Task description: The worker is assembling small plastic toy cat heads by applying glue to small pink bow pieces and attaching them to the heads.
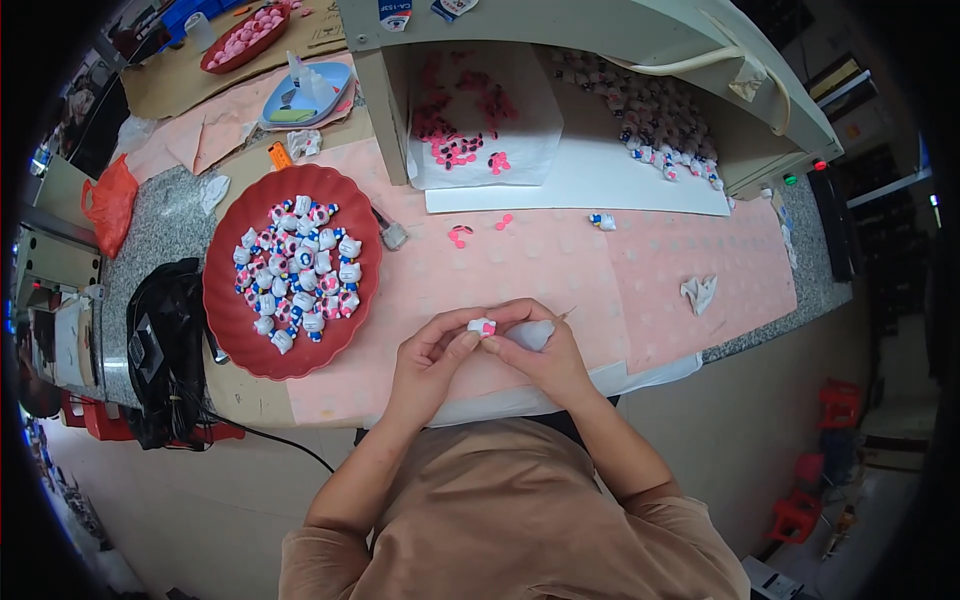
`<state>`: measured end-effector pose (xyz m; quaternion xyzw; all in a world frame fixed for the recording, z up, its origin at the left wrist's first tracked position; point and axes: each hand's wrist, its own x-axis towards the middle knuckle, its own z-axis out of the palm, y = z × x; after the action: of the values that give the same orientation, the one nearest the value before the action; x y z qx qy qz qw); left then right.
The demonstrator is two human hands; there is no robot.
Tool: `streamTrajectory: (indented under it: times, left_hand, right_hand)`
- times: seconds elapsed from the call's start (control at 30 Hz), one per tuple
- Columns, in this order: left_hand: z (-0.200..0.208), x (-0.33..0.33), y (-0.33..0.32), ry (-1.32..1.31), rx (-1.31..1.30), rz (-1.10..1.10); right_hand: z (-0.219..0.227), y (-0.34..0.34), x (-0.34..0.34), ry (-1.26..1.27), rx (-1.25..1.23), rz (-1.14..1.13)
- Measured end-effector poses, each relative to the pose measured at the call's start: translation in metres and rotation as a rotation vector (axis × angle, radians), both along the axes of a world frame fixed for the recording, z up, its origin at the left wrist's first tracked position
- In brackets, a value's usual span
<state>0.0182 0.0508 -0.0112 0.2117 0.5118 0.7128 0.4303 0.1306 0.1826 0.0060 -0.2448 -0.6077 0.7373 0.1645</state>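
Over the pink-covered table, my left hand (pixel 432 352) pinches a small white figurine (pixel 482 327) that bears a pink piece on its front. My right hand (pixel 548 358) meets it there, thumb and fingertips on the same figurine. Tucked in the right palm is a translucent white squeeze bottle (pixel 533 336), and a thin tip sticks out past that hand. Beyond my hands lie a few loose pink pieces (pixel 460 236) and a single white-and-blue figurine (pixel 601 221). To the left, a red scalloped bowl (pixel 225 300) holds many white, blue and pink figurines.
A grey-green open-fronted box (pixel 385 110) stands at the back, with pink pieces on white paper (pixel 535 150) and rows of figurines (pixel 670 130) inside. A crumpled tissue (pixel 698 292) lies right. Far left are a blue tray (pixel 330 75), a red bag (pixel 112 205) and a black bag (pixel 165 350).
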Motion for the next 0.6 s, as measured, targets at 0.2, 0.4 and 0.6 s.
streamTrajectory:
  times: [0.2, 0.4, 0.6]
  left_hand:
    - [-0.001, -0.001, 0.0, -0.015, 0.024, -0.014]
    - [0.006, -0.007, -0.006, -0.062, 0.043, -0.057]
    - [0.059, -0.06, -0.051, 0.77, -0.158, 0.48]
  right_hand:
    - [0.0, 0.006, 0.003, 0.005, 0.02, 0.039]
    - [0.0, 0.002, 0.002, 0.031, -0.053, 0.047]
    - [0.0, 0.031, 0.019, 0.133, -0.074, 0.012]
